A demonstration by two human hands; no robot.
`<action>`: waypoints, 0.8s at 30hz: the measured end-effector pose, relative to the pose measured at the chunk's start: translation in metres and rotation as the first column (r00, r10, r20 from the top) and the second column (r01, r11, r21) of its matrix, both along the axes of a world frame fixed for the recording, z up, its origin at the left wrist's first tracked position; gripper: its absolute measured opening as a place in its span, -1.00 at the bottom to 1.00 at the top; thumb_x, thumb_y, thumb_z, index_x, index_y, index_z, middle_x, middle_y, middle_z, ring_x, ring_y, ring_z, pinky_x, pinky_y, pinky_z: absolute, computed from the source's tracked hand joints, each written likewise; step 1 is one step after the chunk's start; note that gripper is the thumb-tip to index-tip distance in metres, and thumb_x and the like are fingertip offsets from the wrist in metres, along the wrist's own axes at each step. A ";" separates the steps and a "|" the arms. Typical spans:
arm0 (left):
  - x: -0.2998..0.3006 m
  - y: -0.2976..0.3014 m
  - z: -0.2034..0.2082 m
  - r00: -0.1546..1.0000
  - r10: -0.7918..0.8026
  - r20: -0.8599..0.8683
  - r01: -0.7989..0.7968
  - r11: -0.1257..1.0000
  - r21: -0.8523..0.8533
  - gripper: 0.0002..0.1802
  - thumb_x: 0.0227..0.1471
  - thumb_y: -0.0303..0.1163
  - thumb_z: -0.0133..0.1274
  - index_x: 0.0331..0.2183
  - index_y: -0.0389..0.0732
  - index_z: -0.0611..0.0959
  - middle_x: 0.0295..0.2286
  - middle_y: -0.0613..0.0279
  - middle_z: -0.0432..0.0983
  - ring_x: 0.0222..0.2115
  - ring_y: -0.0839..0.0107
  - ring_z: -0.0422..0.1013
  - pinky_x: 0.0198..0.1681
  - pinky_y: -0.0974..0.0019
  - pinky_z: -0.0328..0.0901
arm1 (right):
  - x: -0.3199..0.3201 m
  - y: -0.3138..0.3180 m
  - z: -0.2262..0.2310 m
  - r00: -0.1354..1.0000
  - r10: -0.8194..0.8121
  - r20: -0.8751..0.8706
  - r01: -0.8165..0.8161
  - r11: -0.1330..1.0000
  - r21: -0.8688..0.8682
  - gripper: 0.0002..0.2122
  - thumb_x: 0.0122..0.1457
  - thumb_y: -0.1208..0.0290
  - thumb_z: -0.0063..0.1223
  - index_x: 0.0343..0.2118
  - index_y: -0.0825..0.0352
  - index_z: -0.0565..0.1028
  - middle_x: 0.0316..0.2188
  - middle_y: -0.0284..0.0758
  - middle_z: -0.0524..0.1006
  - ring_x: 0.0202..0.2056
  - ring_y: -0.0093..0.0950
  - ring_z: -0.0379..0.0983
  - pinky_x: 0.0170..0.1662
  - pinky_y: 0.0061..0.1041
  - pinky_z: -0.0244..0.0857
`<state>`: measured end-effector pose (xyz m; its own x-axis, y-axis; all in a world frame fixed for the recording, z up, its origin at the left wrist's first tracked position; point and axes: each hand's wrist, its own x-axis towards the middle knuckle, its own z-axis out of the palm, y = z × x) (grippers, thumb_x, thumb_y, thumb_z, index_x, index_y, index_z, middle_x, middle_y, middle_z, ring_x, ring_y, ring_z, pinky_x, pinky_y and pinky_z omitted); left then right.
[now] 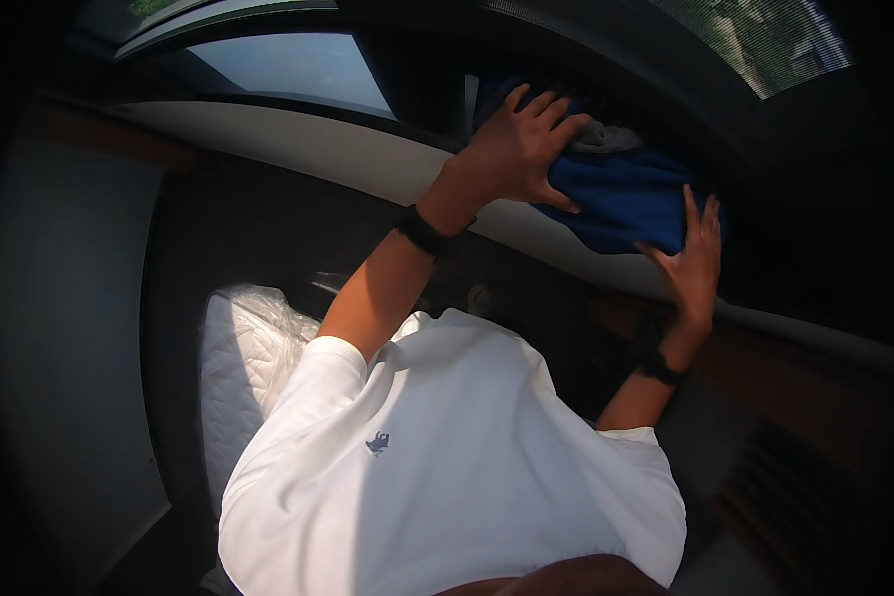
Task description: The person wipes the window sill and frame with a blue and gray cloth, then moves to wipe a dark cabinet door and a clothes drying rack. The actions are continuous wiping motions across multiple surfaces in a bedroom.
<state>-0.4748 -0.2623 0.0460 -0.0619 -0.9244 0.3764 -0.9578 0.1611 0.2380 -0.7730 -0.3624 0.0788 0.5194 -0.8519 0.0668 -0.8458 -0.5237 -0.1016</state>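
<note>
Along the pale ledge (397,167), from the head view, I see the blue cloth (621,194) between two hands, its long axis apparently slanting from upper left to lower right. The left hand (521,149) spreads wide over one end; the right hand (693,260), also wide, flanks the other. Neither looks nearer.
</note>
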 end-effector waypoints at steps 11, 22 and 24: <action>-0.048 0.009 -0.008 0.952 -0.211 -0.222 0.181 0.973 -0.146 0.05 -0.06 0.00 0.36 0.36 0.07 0.19 0.27 -0.06 0.22 0.31 0.04 0.14 0.36 -0.02 0.07 | 0.002 -0.018 -0.009 0.964 -0.236 -0.121 0.243 0.969 0.045 -0.04 0.23 -0.44 -0.32 0.42 0.36 -0.01 0.39 0.26 -0.11 0.43 0.14 -0.23 0.45 0.00 -0.29; 0.070 0.207 0.068 0.702 0.167 -0.692 -0.553 0.740 -0.383 -0.54 0.06 -0.40 0.21 0.02 -0.21 0.56 0.03 0.05 0.47 0.08 0.22 0.43 0.12 0.19 0.32 | 0.119 0.054 0.038 0.956 0.019 0.293 0.046 0.975 -0.215 -0.62 0.20 0.51 -0.06 0.10 0.14 0.42 0.07 -0.16 0.48 -0.29 -0.19 0.63 -0.22 -0.22 0.51; 0.073 0.236 0.107 0.796 -0.079 -0.600 -0.490 0.499 -0.715 -0.52 0.07 -0.36 0.18 0.06 -0.21 0.55 0.07 0.01 0.46 0.14 0.11 0.39 0.15 0.10 0.30 | 0.133 0.061 0.042 0.991 0.024 0.130 0.010 0.967 -0.255 -0.62 0.15 0.58 -0.02 0.04 0.17 0.49 0.07 -0.17 0.48 -0.22 -0.16 0.62 -0.19 -0.24 0.53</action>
